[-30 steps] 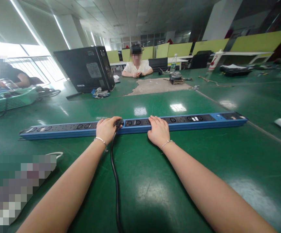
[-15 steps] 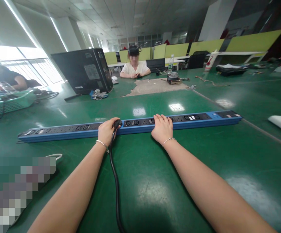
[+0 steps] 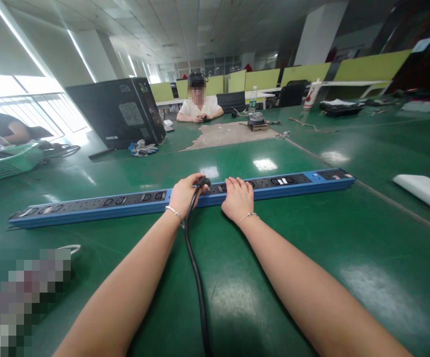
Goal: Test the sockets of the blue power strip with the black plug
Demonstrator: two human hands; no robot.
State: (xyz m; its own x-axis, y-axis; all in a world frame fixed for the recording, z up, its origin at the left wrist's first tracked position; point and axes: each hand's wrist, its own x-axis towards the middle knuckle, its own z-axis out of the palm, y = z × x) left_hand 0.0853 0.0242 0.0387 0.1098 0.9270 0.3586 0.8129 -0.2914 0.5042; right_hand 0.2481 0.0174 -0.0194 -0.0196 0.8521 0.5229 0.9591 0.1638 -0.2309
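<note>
A long blue power strip with black sockets lies across the table in front of me. My left hand is closed around a black power plug, holding it over the strip's middle; whether it touches a socket I cannot tell. From the plug a thick black cable runs down toward me. My right hand grips the strip just right of the plug, fingers over its top and thumb at the near side.
On the green table stand a black computer case, gloves and a green basket. A person sits opposite, another at far left. A white object lies right, a blurred-out item near left.
My left hand has carried the plug to the right along the strip, closer to my right hand. My right hand keeps its place on the strip. The view has turned slightly.
</note>
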